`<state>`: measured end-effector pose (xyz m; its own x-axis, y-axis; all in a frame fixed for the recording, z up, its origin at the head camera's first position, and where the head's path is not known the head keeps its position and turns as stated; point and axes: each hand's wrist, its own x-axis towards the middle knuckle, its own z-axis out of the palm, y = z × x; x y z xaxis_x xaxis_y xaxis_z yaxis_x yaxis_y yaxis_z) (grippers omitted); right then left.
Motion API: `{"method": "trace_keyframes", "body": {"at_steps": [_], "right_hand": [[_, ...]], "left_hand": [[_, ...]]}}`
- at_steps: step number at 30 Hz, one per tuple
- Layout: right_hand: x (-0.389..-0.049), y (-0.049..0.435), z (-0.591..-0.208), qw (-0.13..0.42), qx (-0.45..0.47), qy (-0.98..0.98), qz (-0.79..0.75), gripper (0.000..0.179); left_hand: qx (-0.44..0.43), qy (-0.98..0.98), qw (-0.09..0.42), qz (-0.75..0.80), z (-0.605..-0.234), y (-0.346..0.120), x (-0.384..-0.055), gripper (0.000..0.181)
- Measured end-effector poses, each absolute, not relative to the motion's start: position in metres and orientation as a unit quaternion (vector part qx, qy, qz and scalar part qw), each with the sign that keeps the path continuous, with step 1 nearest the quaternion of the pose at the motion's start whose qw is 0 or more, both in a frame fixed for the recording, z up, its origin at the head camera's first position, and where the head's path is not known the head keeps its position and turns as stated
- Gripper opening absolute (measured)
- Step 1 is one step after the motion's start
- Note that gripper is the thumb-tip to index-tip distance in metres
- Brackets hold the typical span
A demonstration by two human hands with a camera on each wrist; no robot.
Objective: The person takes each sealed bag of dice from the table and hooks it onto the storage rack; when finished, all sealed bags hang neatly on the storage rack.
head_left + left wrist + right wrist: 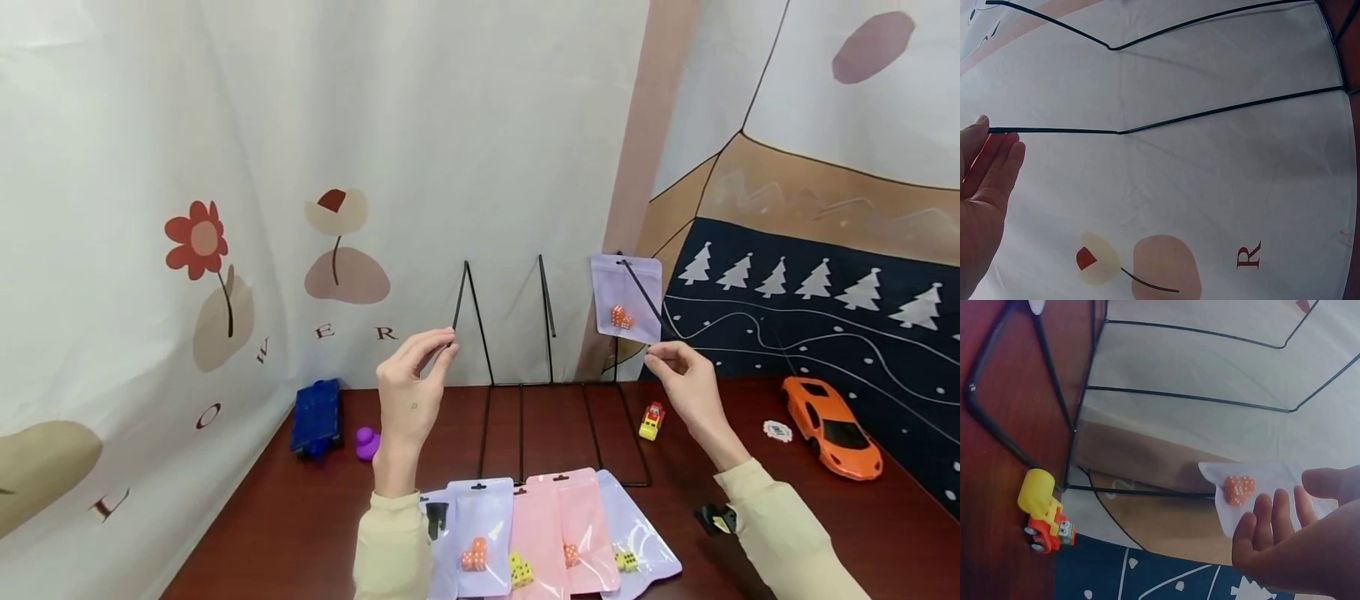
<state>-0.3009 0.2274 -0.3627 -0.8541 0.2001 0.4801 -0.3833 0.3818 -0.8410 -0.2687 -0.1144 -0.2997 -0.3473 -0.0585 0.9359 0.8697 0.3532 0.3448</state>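
Note:
A black wire display rack (489, 342) with three upright prongs stands at the back of the table. My left hand (411, 379) pinches the front end of its left prong between thumb and fingertips, which the left wrist view shows up close. At the other side, my right hand (686, 383) has thumb and fingers at the front end of the right prong; the tip is hidden by the hand. A lilac pouch (606, 287) with orange dice hangs from that prong by its slot, just beyond my right fingers. The middle prong (546, 296) carries nothing.
Several lilac and pink pouches (480, 508) of dice lie overlapping in front of the rack. A blue toy vehicle (316, 417) and purple duck (367, 443) are left; a small red-yellow toy vehicle (652, 421), a white disc (777, 431) and an orange car (832, 429) are right.

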Motion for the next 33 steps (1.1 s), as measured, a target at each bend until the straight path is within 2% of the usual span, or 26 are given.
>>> {"method": "trace_keyframes", "body": {"at_steps": [17,33], "right_hand": [[-0.267,0.240,-0.367,0.176,0.098,-0.825,0.528,0.028],[-0.242,0.240,-0.372,0.163,0.107,-0.851,0.487,0.026]], "left_hand": [[-0.310,-0.660,0.486,-0.482,-0.302,-0.113,-0.271,0.014],[-0.311,-0.659,0.480,-0.488,-0.300,-0.113,-0.270,0.013]]}}
